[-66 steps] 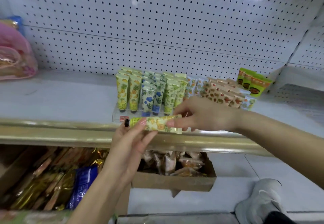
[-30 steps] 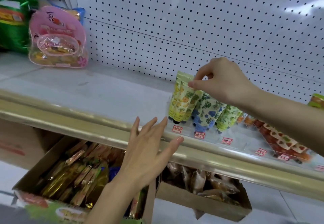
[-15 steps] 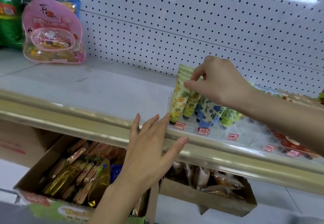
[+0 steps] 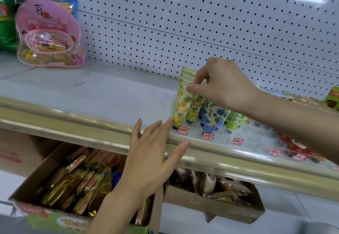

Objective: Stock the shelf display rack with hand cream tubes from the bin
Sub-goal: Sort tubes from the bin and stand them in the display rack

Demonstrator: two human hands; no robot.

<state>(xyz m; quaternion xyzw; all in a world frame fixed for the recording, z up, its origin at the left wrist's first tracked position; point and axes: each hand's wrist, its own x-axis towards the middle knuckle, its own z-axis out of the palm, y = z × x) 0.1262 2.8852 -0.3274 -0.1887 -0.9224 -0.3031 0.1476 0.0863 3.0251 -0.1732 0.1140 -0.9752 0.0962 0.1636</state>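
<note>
A clear display rack point(image 4: 244, 142) with red price labels stands on the white shelf point(image 4: 102, 94), filled with rows of upright hand cream tubes. My right hand point(image 4: 222, 87) pinches the top of a yellow fruit-print tube point(image 4: 195, 107) standing in the second row from the left, beside the pineapple-print tubes point(image 4: 180, 105). Blue-flower tubes point(image 4: 212, 114) and green tubes point(image 4: 235, 121) stand to the right. My left hand point(image 4: 152, 158) hovers with spread fingers in front of the shelf's gold edge, holding nothing. The rack's right part is hidden behind my right forearm.
A pink clear pouch point(image 4: 49, 34) and green packets point(image 4: 7, 23) sit at the shelf's far left. Below the gold shelf rail point(image 4: 73, 122) are two cardboard boxes: one with gold snack bars point(image 4: 73, 182), one with brown wrapped snacks point(image 4: 214, 188). Pegboard point(image 4: 201, 23) backs the shelf.
My right hand carried the tube from in front of the rail into the rack and pushed it down into its row. My left hand let go and spread open by the rail.
</note>
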